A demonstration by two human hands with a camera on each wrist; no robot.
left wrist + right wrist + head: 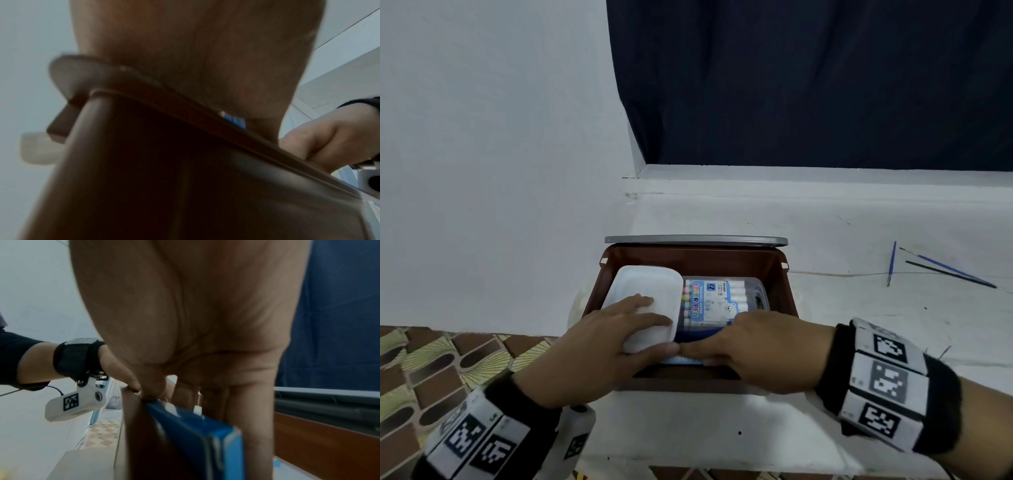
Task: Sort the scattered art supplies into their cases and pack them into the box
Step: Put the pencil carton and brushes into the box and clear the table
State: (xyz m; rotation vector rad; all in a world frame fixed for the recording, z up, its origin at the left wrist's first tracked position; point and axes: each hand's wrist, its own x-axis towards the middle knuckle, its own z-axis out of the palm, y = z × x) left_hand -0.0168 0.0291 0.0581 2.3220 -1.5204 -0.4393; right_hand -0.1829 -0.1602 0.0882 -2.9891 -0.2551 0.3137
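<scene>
While the patterned floor [431,370] fills the 8 o'clock corner of the head view, the left hand [599,346] lies across the white plastic case [647,298], fingers stretched flat over its lid and the thumb along its near edge, so the hand rests on it rather than wrapping it. That case sits in the left half of the brown box [784,294], which stands open on the white surface [722,431] with its grey lid [695,240] tipped up at the 12 o'clock side. Just right of the white case, touching it, lies the clear marker case [722,301] printed "COLOR PEN", also inside the box. At 6 o'clock inside the box, against the near wall, a blue flat pack [191,426] stands on edge; the right hand [760,349] reaches over the wall, and the right wrist view shows its fingers [246,410] running straight down the pack's far face with the thumb on the near side, pinching it. Both thumbs meet above the near wall. Well apart at 3 o'clock, three thin paintbrushes [945,267] lie loose on the surface. A dark curtain [808,82] hangs beyond at 1 o'clock.
</scene>
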